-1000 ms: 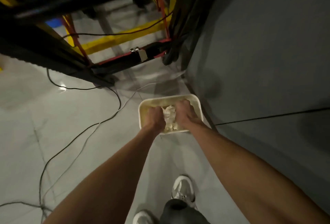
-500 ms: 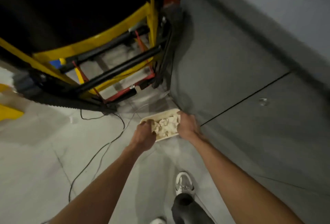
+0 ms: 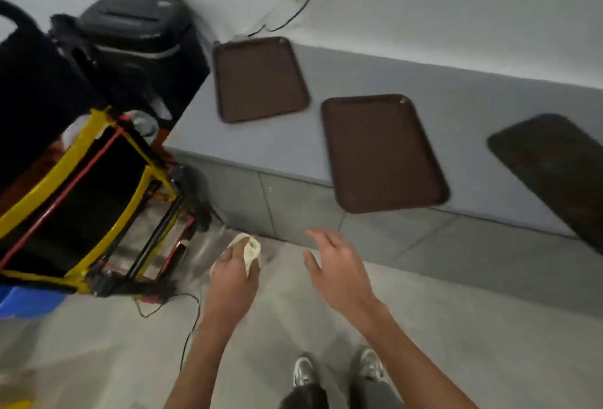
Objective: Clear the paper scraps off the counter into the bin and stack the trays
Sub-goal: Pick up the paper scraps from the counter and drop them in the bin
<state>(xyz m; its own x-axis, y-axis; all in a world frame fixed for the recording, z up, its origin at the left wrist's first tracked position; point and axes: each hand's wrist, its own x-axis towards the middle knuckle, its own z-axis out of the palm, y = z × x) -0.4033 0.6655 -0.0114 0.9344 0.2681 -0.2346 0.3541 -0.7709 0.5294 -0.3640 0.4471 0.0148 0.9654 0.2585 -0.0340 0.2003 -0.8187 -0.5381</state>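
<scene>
Below the counter [image 3: 463,115] — clutching a wad [image 3: 250,250] (paper?) in left hand [image 3: 233,273], right hand [image 3: 337,266] splayed; likely stacking trays [image 3: 381,150] next.

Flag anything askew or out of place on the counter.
Three trays lie apart, each at a different angle: left tray, middle tray, right tray. The middle tray's near end reaches the front edge of the counter and may overhang it.

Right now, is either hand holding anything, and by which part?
The left hand grips a blurred cream object; which part cannot be told. The right hand holds nothing.
</scene>
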